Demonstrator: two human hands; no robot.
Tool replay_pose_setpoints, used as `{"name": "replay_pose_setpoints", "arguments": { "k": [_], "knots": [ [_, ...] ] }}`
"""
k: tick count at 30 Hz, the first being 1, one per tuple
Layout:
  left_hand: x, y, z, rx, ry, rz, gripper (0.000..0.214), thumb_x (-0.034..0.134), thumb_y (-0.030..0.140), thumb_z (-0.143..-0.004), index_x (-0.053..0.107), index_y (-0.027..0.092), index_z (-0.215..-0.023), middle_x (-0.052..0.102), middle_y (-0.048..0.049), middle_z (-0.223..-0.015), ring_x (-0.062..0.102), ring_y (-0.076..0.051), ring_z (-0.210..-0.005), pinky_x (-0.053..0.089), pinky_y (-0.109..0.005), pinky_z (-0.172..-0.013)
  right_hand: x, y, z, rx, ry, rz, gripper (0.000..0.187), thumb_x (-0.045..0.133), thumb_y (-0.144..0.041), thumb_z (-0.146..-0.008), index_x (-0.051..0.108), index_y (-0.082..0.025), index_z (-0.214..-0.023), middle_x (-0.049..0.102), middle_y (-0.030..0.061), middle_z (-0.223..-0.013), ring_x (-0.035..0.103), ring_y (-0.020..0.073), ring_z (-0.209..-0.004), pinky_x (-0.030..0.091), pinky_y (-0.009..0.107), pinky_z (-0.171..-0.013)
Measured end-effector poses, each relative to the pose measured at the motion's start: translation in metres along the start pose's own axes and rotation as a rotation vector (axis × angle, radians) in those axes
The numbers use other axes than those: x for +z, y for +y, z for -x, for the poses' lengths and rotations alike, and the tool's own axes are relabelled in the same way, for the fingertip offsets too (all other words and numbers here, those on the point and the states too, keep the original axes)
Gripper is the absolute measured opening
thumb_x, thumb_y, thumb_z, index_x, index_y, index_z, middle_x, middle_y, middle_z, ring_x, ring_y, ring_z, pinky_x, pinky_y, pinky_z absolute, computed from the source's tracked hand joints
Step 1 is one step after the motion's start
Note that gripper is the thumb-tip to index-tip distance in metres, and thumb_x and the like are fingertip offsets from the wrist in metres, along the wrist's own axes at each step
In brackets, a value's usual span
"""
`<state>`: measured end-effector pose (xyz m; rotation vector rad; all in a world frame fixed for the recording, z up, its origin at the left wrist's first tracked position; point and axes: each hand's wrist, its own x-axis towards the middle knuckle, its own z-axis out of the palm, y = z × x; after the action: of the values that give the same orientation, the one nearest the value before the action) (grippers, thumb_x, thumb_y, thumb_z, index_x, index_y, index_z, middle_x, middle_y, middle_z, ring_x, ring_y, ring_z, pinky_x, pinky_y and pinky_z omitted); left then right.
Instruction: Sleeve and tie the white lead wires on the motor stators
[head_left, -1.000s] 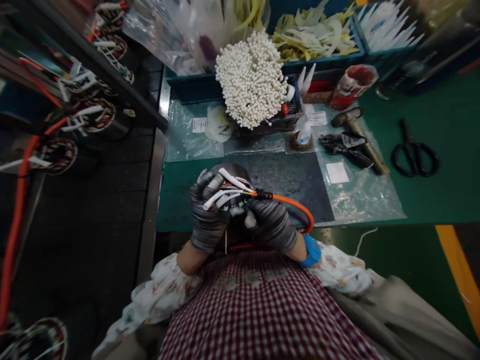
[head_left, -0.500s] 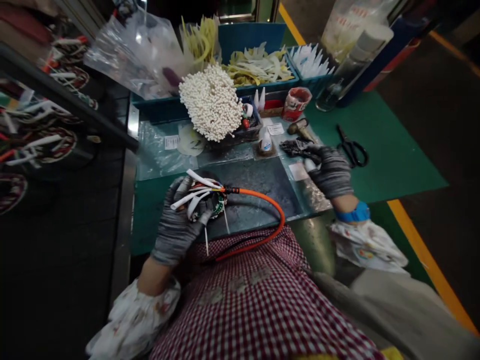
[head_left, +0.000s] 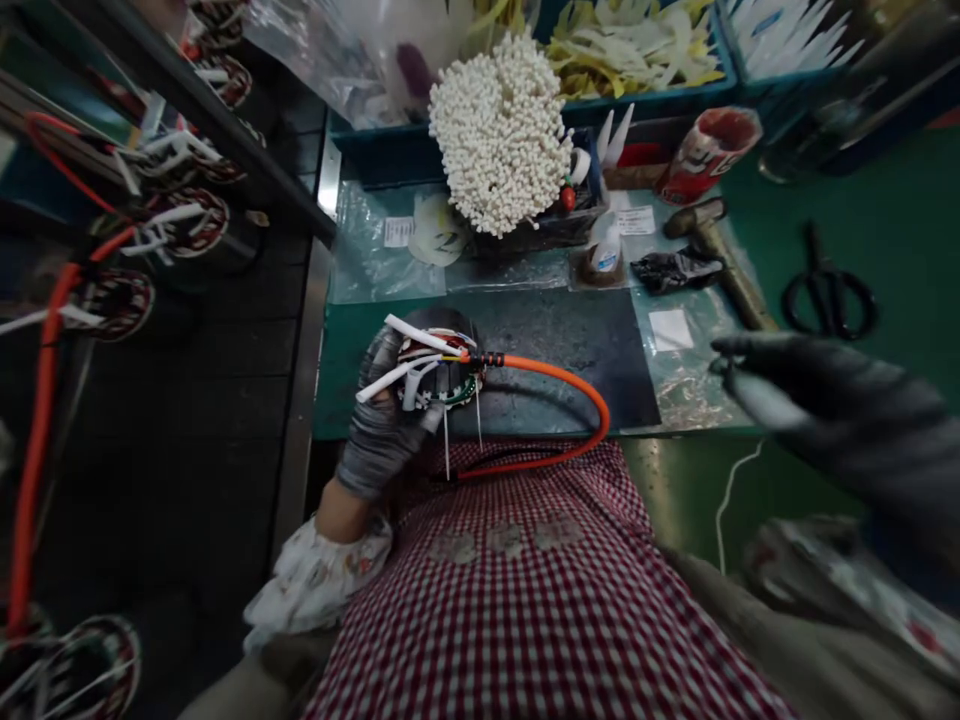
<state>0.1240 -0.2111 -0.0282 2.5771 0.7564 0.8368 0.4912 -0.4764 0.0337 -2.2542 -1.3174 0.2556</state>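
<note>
2 gloved hands over a green bench [head_left: 900, 220], with a dark mat [head_left: 555, 345] as the marker for everything else.

Holding a wound coil [head_left: 439, 375] in the left hand [head_left: 382, 420], at the near left corner of the mat and raised a little above it. Grip closed round the left side of the coil, with white sleeves [head_left: 390, 382] poking out leftward past the glove and 2 thin strands hanging below. From the top of the coil, an orange cable [head_left: 577, 385] looping across the near edge of the mat, then back toward a red checked apron [head_left: 525, 600].

To the right of the mat and closer to the camera, the right hand [head_left: 825, 400], heavily blurred. Grip narrow, seemingly pinching a pale piece [head_left: 754, 400] between finger and thumb; too smeared to say what kind of piece.

Beyond the far edge of the mat, a big bundle of white-tipped sticks [head_left: 499, 130], with a small glue bottle [head_left: 604, 250] just to its right. Far right of the mat, a crumpled black rag [head_left: 675, 268] beside a hammer [head_left: 720, 255], then a red can [head_left: 705, 150] farther back and black scissors [head_left: 829, 290] well out on the green. Behind all that, a blue tray [head_left: 637, 100] of yellow and white strips. Left of the mat, off the bench, a dark rack [head_left: 225, 160] carrying several more coils.
</note>
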Motion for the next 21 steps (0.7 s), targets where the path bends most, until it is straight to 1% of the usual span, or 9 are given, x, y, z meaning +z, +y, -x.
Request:
{"name": "replay_pose_setpoints", "arguments": {
  "k": [2,3,4,6,8,11,15,18,21],
  "knots": [
    [-0.003,0.002,0.000,0.008,-0.032,0.006,0.098,0.081,0.042,-0.097,0.023,0.029,-0.175,0.051,-0.0211,-0.167,0.051,-0.036,-0.158,0.049,-0.056,-0.131,0.005,-0.046,0.015,-0.225,-0.053,-0.160,0.037,0.070,-0.044,-0.100,0.075,-0.041,-0.137,0.086,0.0075,-0.117,0.083,0.0298,-0.096,0.068,0.049,-0.085],
    [-0.003,0.003,0.001,0.005,-0.029,0.002,0.098,0.081,0.043,-0.097,0.023,0.030,-0.175,0.050,-0.0210,-0.168,0.051,-0.036,-0.159,0.049,-0.055,-0.131,0.016,-0.070,0.016,-0.357,-0.032,-0.195,0.035,0.067,-0.045,-0.102,0.077,-0.039,-0.135,0.086,0.0062,-0.111,0.083,0.0281,-0.089,0.069,0.045,-0.076],
    [-0.003,0.005,0.001,0.003,-0.017,-0.006,0.097,0.080,0.043,-0.098,0.023,0.030,-0.175,0.050,-0.0207,-0.168,0.051,-0.035,-0.159,0.050,-0.055,-0.130,0.030,-0.094,0.015,-0.386,-0.018,-0.146,0.036,0.061,-0.043,-0.105,0.078,-0.035,-0.136,0.086,0.0066,-0.111,0.081,0.0257,-0.082,0.067,0.040,-0.068],
    [0.000,0.009,0.003,-0.006,0.007,-0.026,0.094,0.078,0.040,-0.100,0.022,0.030,-0.176,0.050,-0.0198,-0.169,0.050,-0.034,-0.160,0.051,-0.053,-0.129,0.061,-0.135,0.004,-0.372,-0.162,-0.009,0.038,0.056,-0.037,-0.108,0.079,-0.030,-0.137,0.086,0.0105,-0.117,0.080,0.0243,-0.085,0.064,0.034,-0.067],
    [0.003,0.013,0.005,-0.001,0.032,-0.045,0.092,0.076,0.039,-0.102,0.022,0.029,-0.176,0.050,-0.0192,-0.169,0.049,-0.033,-0.160,0.051,-0.053,-0.130,0.087,-0.162,-0.009,-0.301,-0.287,0.136,0.036,0.053,-0.033,-0.110,0.084,-0.026,-0.128,0.086,0.0124,-0.107,0.079,0.0247,-0.083,0.059,0.032,-0.065],
    [0.010,0.017,0.009,-0.003,0.082,-0.064,0.090,0.075,0.039,-0.103,0.024,0.028,-0.176,0.050,-0.0186,-0.170,0.048,-0.033,-0.161,0.048,-0.052,-0.131,0.102,-0.179,-0.019,-0.292,-0.400,0.289,0.037,0.050,-0.030,-0.113,0.082,-0.025,-0.130,0.085,0.0124,-0.101,0.076,0.0250,-0.076,0.051,0.032,-0.060],
    [0.016,0.022,0.014,-0.068,0.123,-0.068,0.085,0.074,0.043,-0.103,0.029,0.027,-0.174,0.050,-0.0178,-0.170,0.047,-0.034,-0.162,0.044,-0.055,-0.134,0.097,-0.187,-0.020,-0.358,-0.454,0.402,0.038,0.050,-0.016,-0.110,0.080,-0.026,-0.130,0.084,0.0115,-0.103,0.075,0.0252,-0.073,0.042,0.031,-0.054],
    [0.018,0.024,0.018,-0.107,0.137,-0.060,0.083,0.074,0.044,-0.103,0.030,0.030,-0.172,0.053,-0.0163,-0.168,0.049,-0.032,-0.160,0.044,-0.055,-0.134,0.092,-0.192,-0.022,-0.438,-0.510,0.430,0.040,0.049,-0.011,-0.108,0.080,-0.025,-0.128,0.084,0.0113,-0.099,0.075,0.0273,-0.076,0.040,0.031,-0.051],
    [0.019,0.024,0.023,-0.132,0.140,-0.031,0.084,0.075,0.041,-0.102,0.029,0.033,-0.172,0.055,-0.0149,-0.165,0.050,-0.031,-0.159,0.045,-0.054,-0.134,0.092,-0.194,-0.024,-0.535,-0.500,0.423,0.043,0.043,-0.010,-0.109,0.079,-0.023,-0.128,0.084,0.0126,-0.106,0.076,0.0274,-0.078,0.044,0.032,-0.051]
  ]
}}
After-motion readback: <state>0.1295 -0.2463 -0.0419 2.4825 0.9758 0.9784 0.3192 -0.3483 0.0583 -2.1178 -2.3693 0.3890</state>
